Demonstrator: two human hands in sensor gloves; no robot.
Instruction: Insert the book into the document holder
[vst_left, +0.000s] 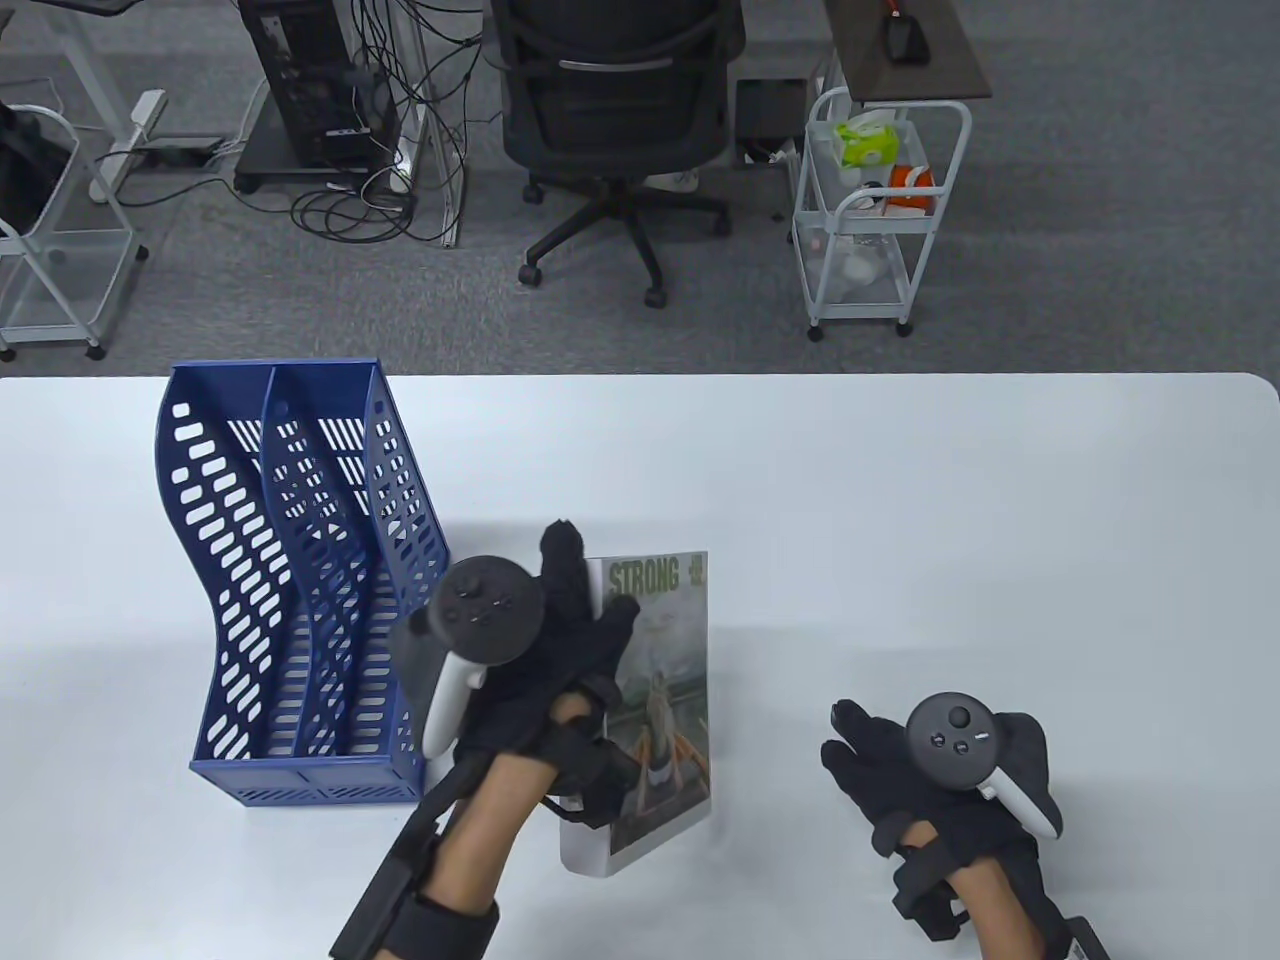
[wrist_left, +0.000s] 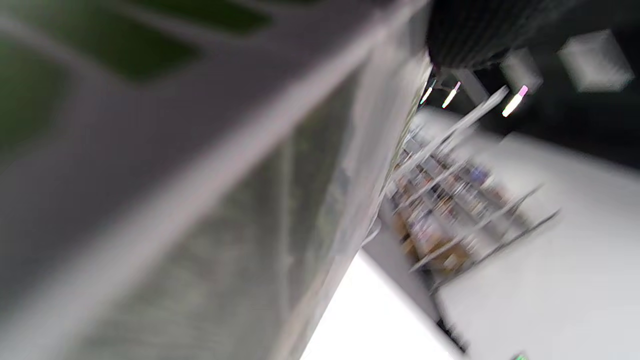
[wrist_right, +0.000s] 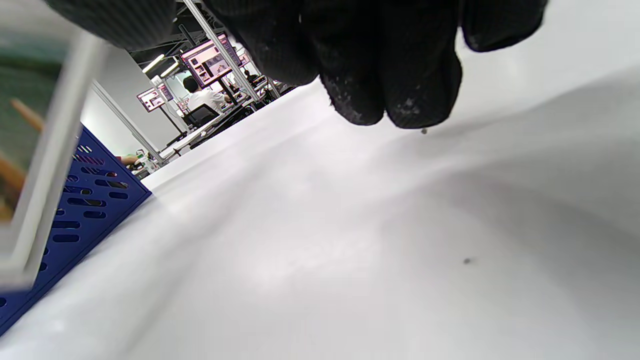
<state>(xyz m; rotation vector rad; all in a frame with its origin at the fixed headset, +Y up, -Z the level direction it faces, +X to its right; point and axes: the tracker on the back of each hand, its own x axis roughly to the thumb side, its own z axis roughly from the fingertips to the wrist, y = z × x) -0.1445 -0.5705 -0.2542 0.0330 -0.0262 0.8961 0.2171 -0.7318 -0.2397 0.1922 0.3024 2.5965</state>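
The book (vst_left: 665, 690), with a green "STRONG" cover, is tilted up on the white table (vst_left: 900, 500), just right of the blue document holder (vst_left: 300, 590). My left hand (vst_left: 560, 650) grips the book along its left edge, fingers over the cover's top. The blurred cover fills the left wrist view (wrist_left: 200, 225). My right hand (vst_left: 930, 770) rests on the table to the book's right, holding nothing; its fingers (wrist_right: 390, 75) hang above bare table. In the right wrist view the book's edge (wrist_right: 50, 165) and the holder (wrist_right: 85, 200) show at the left.
The holder has three slots, open toward the top and the near side. Beyond the table's far edge stand an office chair (vst_left: 620, 120), a white cart (vst_left: 880, 210) and a computer tower (vst_left: 310, 80).
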